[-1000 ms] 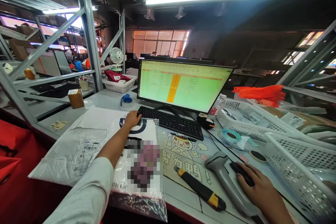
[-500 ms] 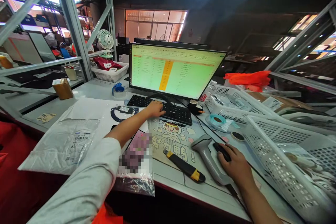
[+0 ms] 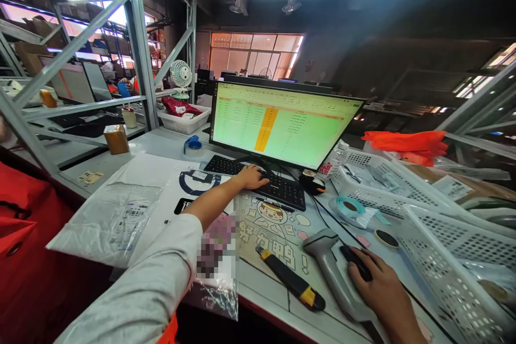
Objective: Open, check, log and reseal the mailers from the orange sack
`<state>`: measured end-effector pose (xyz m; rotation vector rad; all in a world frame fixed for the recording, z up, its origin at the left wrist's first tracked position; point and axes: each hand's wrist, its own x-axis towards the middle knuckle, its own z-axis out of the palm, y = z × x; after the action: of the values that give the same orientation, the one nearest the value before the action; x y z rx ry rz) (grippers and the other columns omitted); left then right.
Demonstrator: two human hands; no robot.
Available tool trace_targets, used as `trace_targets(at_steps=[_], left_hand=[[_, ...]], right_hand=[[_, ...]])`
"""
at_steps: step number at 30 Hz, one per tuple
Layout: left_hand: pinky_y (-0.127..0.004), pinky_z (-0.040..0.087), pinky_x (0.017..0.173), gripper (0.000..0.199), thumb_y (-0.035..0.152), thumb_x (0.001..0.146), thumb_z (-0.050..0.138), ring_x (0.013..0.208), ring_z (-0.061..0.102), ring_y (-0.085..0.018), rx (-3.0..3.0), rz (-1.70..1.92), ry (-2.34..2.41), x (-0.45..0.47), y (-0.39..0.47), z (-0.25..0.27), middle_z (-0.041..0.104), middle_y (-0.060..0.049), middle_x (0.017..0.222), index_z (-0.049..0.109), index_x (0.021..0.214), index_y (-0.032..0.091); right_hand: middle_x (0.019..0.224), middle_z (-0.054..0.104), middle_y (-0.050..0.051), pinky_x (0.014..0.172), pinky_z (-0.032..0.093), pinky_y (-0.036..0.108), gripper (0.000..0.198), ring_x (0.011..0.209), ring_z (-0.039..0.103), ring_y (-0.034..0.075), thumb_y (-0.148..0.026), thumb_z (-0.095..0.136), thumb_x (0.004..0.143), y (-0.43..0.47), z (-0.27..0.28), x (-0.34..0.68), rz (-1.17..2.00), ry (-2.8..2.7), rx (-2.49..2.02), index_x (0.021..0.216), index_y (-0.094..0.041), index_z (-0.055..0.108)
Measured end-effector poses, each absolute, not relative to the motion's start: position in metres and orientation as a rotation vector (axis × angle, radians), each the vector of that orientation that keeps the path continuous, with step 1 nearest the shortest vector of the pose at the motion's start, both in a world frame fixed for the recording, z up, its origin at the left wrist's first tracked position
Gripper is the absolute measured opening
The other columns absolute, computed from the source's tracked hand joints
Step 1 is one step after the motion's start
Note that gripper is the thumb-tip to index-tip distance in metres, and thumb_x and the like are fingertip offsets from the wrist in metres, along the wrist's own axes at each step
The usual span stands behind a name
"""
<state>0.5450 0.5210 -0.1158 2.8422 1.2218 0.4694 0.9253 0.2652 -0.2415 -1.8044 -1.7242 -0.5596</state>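
Note:
My left hand (image 3: 252,177) rests over the middle of the black keyboard (image 3: 287,189), fingers stretched out on the keys and holding nothing. The fingers of my right hand (image 3: 381,277) curl over a black computer mouse (image 3: 357,262) on the desk. Beside the mouse lies a grey handheld barcode scanner (image 3: 336,274), its cable running toward the front edge. A black and yellow utility knife (image 3: 291,279) is left of the scanner, on a printed cartoon mat (image 3: 278,234). The monitor (image 3: 282,123) behind the keyboard displays a spreadsheet with an orange column.
A clear plastic mailer (image 3: 133,215) with a label lies left of my forearm, above other printed bags. White perforated baskets (image 3: 439,258) line the right side. A tape roll (image 3: 350,206), blue tape dispenser (image 3: 194,145) and small brown box (image 3: 116,138) stand on the desk.
The camera view has tilted up, so the scene sits lower and further right. My left hand stays over the keyboard with its fingers reaching slightly further right; my right hand stays on the mouse.

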Motion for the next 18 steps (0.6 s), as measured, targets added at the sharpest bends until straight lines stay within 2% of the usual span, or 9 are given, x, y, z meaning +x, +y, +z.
trace_targets(at_steps=[4, 9, 12, 16, 18], left_hand=[[-0.048, 0.039, 0.118, 0.053, 0.055, 0.104, 0.044, 0.144, 0.044, -0.031, 2.819, 0.598, 1.233, 0.491, 0.508, -0.101, 0.057, -0.013, 0.150, 0.075, 0.089, 0.014], [-0.043, 0.042, 0.118, 0.039, 0.046, 0.103, 0.051, 0.136, 0.053, -0.026, 2.768, 0.743, 1.229, 0.401, 0.468, -0.089, 0.063, -0.012, 0.143, 0.071, 0.085, 0.017], [-0.044, 0.044, 0.117, 0.035, 0.042, 0.102, 0.050, 0.133, 0.056, -0.026, 2.713, 0.822, 1.275, 0.338, 0.428, -0.095, 0.065, -0.014, 0.140, 0.068, 0.084, 0.018], [-0.048, 0.046, 0.115, 0.041, 0.053, 0.100, 0.049, 0.130, 0.059, -0.029, 2.492, 0.991, 1.425, 0.259, 0.360, -0.116, 0.067, -0.012, 0.137, 0.061, 0.075, 0.022], [-0.049, 0.050, 0.112, 0.041, 0.058, 0.099, 0.048, 0.127, 0.061, -0.029, 2.350, 1.059, 1.554, 0.230, 0.324, -0.130, 0.069, -0.010, 0.134, 0.061, 0.078, 0.025]], right_hand=[[0.125, 0.066, 0.014, 0.097, 0.056, 0.054, 0.058, 0.109, 0.067, 0.036, -0.059, 0.039, 0.093, 0.266, -0.239, 0.923, -0.545, -1.726, -1.796, 0.123, -0.022, 0.071], [0.124, 0.065, 0.016, 0.098, 0.055, 0.059, 0.057, 0.112, 0.066, 0.039, -0.058, 0.040, 0.093, 0.268, -0.238, 0.922, -0.504, -1.715, -1.798, 0.124, -0.021, 0.070], [0.125, 0.066, 0.017, 0.097, 0.055, 0.061, 0.057, 0.113, 0.065, 0.040, -0.058, 0.041, 0.092, 0.268, -0.237, 0.922, -0.487, -1.712, -1.795, 0.123, -0.021, 0.071], [0.125, 0.067, 0.018, 0.092, 0.057, 0.060, 0.058, 0.111, 0.066, 0.042, -0.058, 0.043, 0.089, 0.268, -0.233, 0.920, -0.449, -1.696, -1.817, 0.122, -0.020, 0.073], [0.125, 0.067, 0.017, 0.090, 0.058, 0.059, 0.057, 0.108, 0.067, 0.041, -0.058, 0.045, 0.088, 0.269, -0.233, 0.920, -0.450, -1.690, -1.827, 0.120, -0.021, 0.074]])
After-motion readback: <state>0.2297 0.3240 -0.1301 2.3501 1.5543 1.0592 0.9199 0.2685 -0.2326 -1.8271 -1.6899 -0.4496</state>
